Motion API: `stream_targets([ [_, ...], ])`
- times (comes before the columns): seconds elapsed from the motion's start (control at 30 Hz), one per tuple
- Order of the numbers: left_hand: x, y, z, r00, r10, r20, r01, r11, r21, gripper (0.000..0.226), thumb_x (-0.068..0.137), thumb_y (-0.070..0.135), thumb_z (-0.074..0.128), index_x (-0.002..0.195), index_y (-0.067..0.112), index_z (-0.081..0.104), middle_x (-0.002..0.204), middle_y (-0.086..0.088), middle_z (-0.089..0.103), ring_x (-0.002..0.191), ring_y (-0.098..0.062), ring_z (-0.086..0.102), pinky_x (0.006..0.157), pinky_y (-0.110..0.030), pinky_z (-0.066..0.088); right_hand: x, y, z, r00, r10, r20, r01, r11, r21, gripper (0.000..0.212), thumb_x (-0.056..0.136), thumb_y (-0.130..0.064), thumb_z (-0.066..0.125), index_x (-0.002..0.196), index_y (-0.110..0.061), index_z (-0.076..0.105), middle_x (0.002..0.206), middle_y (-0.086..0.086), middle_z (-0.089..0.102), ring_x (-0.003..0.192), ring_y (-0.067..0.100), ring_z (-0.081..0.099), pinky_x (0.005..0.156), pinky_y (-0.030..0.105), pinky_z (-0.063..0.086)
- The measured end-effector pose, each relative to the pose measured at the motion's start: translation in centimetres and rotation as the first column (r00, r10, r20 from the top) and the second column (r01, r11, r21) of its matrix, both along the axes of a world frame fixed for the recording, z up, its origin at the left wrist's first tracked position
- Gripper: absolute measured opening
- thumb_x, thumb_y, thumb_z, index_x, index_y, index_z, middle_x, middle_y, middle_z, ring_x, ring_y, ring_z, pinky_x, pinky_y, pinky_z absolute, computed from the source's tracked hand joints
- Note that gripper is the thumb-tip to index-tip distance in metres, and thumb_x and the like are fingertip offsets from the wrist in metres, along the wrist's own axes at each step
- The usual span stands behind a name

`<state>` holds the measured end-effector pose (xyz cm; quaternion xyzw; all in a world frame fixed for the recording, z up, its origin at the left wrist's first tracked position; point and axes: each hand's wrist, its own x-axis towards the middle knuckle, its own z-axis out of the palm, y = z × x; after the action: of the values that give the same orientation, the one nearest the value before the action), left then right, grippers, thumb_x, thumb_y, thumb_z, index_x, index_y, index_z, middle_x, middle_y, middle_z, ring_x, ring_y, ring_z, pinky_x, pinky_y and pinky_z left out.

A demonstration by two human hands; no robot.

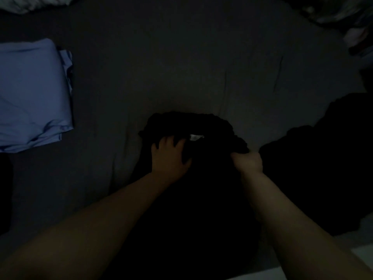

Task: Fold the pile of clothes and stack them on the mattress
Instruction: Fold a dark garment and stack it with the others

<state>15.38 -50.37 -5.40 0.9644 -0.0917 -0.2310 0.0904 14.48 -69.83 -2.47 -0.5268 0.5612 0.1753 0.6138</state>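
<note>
While the black garment (pixel 193 178) is spread at the mattress's (pixel 181 67) near edge, long axis running away from the person, its far-right hem is clenched by the right hand (pixel 247 161) and its left side is pressed flat by the left hand (pixel 169 156).

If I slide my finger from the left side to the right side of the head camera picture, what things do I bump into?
Folded blue clothes → left hand resting on the black garment → white tag → right hand gripping the garment's edge → dark heap of clothes, all on the mattress.
</note>
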Motion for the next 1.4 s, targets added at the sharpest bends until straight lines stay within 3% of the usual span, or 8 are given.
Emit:
stream_targets([
  [0.13, 3.8, 0.9, 0.5, 0.919, 0.340, 0.202, -0.304, 0.934, -0.189, 0.070, 0.084, 0.050, 0.051, 0.143, 0.019, 0.034, 0.141, -0.019, 0.036, 0.130, -0.034, 0.034, 0.105, -0.045, 0.031, -3.1, -2.7, 0.0, 0.985, -0.142, 0.098, 0.112, 0.958, 0.263, 0.041, 0.088, 0.001, 0.059, 0.127, -0.008, 0.054, 0.122, 0.006, 0.060, 0.099, 0.018, 0.061, 0.061, 0.031, 0.058],
  [0.4, 6.6, 3.8, -0.9, 0.907, 0.421, -0.018, -0.420, 0.901, -0.108, 0.038, 0.092, 0.022, 0.048, 0.127, 0.007, 0.048, 0.125, -0.025, 0.053, 0.114, -0.042, 0.052, 0.094, -0.048, 0.045, -6.1, -4.9, 1.0, 0.851, -0.417, 0.320, 0.083, 0.708, 0.702, 0.076, 0.049, 0.003, 0.075, 0.123, -0.007, 0.060, 0.114, 0.010, 0.066, 0.099, 0.023, 0.067, 0.091, 0.036, 0.050],
  [0.57, 5.0, 3.5, 1.1, 0.865, 0.498, 0.058, -0.464, 0.839, -0.286, 0.048, 0.096, 0.012, 0.042, 0.143, 0.008, 0.034, 0.128, -0.028, 0.053, 0.114, -0.041, 0.054, 0.097, -0.043, 0.041, -5.6, -3.9, 0.5, 0.911, 0.323, 0.256, -0.314, 0.946, -0.076, 0.082, 0.082, 0.011, 0.049, 0.148, -0.028, 0.021, 0.139, 0.008, 0.046, 0.115, 0.024, 0.055, 0.092, 0.035, 0.049],
  [0.67, 4.2, 3.4, 2.4, 0.889, 0.432, 0.151, -0.363, 0.866, -0.345, 0.035, 0.095, 0.014, 0.042, 0.129, 0.009, 0.052, 0.111, -0.026, 0.062, 0.101, -0.040, 0.060, 0.086, -0.042, 0.047, -4.2, -2.8, 0.3, 0.526, 0.850, 0.023, -0.700, 0.448, -0.556, 0.086, 0.080, -0.004, 0.063, 0.149, -0.029, 0.018, 0.152, 0.009, 0.021, 0.139, 0.025, 0.026, 0.111, 0.024, 0.022],
  [0.8, 2.9, 3.5, 4.7, 0.880, 0.424, 0.214, -0.331, 0.870, -0.366, 0.027, 0.093, 0.023, 0.047, 0.116, 0.014, 0.056, 0.099, -0.017, 0.066, 0.090, -0.034, 0.062, 0.077, -0.039, 0.049, -1.7, 0.2, -0.4, 0.107, 0.934, -0.342, -0.855, -0.089, -0.512, 0.082, 0.086, -0.042, 0.062, 0.150, -0.026, 0.013, 0.149, 0.006, 0.032, 0.134, 0.026, 0.035, 0.103, 0.034, 0.035],
  [0.97, 1.6, 5.9, 7.9, 0.889, 0.348, 0.299, -0.297, 0.933, -0.203, 0.028, 0.090, 0.029, 0.054, 0.113, 0.013, 0.055, 0.099, -0.017, 0.066, 0.091, -0.035, 0.062, 0.071, -0.036, 0.045, -0.6, -1.0, 1.7, 0.280, 0.767, -0.577, -0.850, -0.081, -0.521, 0.028, 0.096, -0.014, 0.044, 0.121, -0.009, 0.056, 0.123, 0.014, 0.058, 0.110, 0.028, 0.056, 0.078, 0.029, 0.042],
  [1.23, 0.4, 6.6, 16.6, 0.839, 0.446, 0.313, -0.361, 0.885, -0.293, 0.029, 0.085, 0.027, 0.061, 0.102, 0.003, 0.055, 0.111, -0.020, 0.047, 0.108, -0.035, 0.046, 0.073, -0.037, 0.040, -0.4, -1.3, 15.9, 0.554, 0.819, 0.150, -0.642, 0.534, -0.550, 0.057, 0.085, 0.004, 0.041, 0.138, -0.016, 0.046, 0.133, 0.010, 0.053, 0.094, 0.020, 0.059, 0.077, 0.021, 0.049],
  [1.4, 1.1, 8.2, 26.4, 0.820, 0.466, 0.331, -0.301, 0.845, -0.442, 0.016, 0.092, 0.019, 0.048, 0.095, 0.003, 0.046, 0.098, -0.020, 0.051, 0.093, -0.031, 0.051, 0.069, -0.035, 0.036, -1.5, -0.4, 25.0, 0.411, 0.871, -0.267, -0.646, 0.072, -0.760, 0.044, 0.082, -0.038, 0.051, 0.123, -0.022, 0.060, 0.125, 0.002, 0.056, 0.118, 0.025, 0.050, 0.093, 0.030, 0.043],
])
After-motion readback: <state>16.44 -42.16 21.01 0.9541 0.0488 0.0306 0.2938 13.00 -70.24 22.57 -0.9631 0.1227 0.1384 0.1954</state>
